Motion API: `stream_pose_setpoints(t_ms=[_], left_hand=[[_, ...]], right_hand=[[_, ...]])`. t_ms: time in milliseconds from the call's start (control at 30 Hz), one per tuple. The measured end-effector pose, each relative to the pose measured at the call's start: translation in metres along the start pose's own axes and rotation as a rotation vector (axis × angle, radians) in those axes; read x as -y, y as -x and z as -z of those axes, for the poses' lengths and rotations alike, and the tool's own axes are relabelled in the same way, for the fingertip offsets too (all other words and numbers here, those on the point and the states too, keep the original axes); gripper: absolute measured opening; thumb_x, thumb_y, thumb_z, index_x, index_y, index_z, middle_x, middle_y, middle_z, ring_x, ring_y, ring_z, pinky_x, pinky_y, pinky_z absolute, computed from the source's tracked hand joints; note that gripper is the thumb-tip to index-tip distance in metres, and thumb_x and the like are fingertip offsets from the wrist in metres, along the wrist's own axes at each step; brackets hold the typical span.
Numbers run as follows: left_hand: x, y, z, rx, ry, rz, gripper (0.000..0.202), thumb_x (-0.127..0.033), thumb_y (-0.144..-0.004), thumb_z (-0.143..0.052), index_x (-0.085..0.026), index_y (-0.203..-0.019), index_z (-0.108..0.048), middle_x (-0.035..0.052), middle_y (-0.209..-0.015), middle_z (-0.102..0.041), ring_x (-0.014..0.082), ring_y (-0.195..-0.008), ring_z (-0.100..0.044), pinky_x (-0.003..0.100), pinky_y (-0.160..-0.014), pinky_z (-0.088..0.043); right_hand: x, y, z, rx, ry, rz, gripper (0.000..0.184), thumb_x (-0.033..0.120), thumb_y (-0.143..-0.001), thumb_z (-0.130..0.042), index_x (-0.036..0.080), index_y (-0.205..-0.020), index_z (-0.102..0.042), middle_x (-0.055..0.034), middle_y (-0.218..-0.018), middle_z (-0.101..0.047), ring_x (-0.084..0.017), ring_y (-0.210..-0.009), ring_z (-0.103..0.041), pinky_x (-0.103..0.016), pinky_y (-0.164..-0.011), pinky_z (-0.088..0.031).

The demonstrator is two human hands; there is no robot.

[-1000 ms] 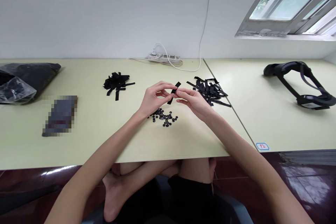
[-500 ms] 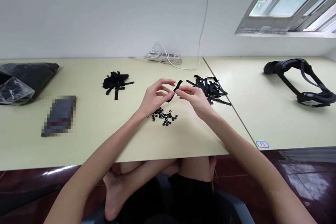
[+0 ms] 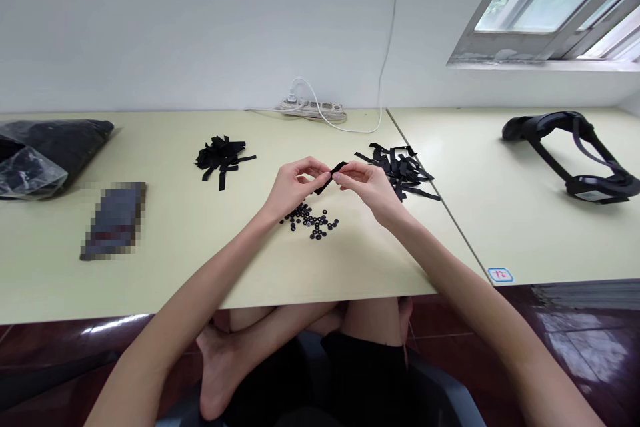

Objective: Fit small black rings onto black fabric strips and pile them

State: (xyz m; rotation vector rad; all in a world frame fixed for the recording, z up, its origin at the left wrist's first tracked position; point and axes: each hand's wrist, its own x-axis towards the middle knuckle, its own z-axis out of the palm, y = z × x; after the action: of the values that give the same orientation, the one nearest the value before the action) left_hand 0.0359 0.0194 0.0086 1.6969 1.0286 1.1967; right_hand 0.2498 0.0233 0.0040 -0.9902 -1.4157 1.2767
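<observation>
A short black fabric strip (image 3: 324, 185) is pinched between both hands above the table. My left hand (image 3: 296, 185) is closed on it with thumb and fingertips, and my right hand (image 3: 369, 188) grips it from the other side, the fingertips almost meeting. Whether a small ring is also between the fingers is hidden. Just below the hands lie several small black rings (image 3: 319, 221), loosely scattered. To the right, partly behind my right hand, is a pile of black strips (image 3: 400, 170). Another pile of black strips (image 3: 220, 155) lies to the left.
A power strip (image 3: 313, 109) with a white cable sits against the wall. On the left are a black plastic bag (image 3: 65, 150) and a blurred dark flat object (image 3: 115, 220). A black headset (image 3: 575, 153) rests on the right table (image 3: 540, 240), past the seam.
The left fingers have come down and closed onto the strip, where they were spread before. The strip now looks shorter and folded between the fingertips.
</observation>
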Motion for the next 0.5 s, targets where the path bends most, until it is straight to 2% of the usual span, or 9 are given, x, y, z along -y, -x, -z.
stream_pose_setpoints(t_ms=[233, 500], left_hand=[[0.0002, 0.0005, -0.0009, -0.019, 0.018, 0.039, 0.029, -0.049, -0.089, -0.087, -0.021, -0.095, -0.082, 0.0069, -0.095, -0.078, 0.0203, -0.093, -0.071, 0.028, -0.067, -0.050], [0.0055, -0.0020, 0.0006, 0.039, 0.091, 0.075, 0.035, -0.053, -0.089, -0.089, -0.021, -0.101, -0.083, 0.0075, -0.099, -0.080, 0.0205, -0.093, -0.072, 0.031, -0.076, -0.057]], right_hand=[[-0.0022, -0.0004, -0.0013, 0.012, 0.022, 0.000, 0.032, 0.054, -0.080, -0.097, 0.025, -0.087, -0.084, -0.0048, -0.091, -0.081, -0.024, -0.092, -0.073, -0.044, -0.092, -0.060], [-0.0039, -0.0016, 0.0006, 0.003, 0.058, 0.026, 0.033, 0.054, -0.082, -0.096, 0.025, -0.090, -0.083, -0.0057, -0.096, -0.082, -0.025, -0.096, -0.073, -0.044, -0.093, -0.059]])
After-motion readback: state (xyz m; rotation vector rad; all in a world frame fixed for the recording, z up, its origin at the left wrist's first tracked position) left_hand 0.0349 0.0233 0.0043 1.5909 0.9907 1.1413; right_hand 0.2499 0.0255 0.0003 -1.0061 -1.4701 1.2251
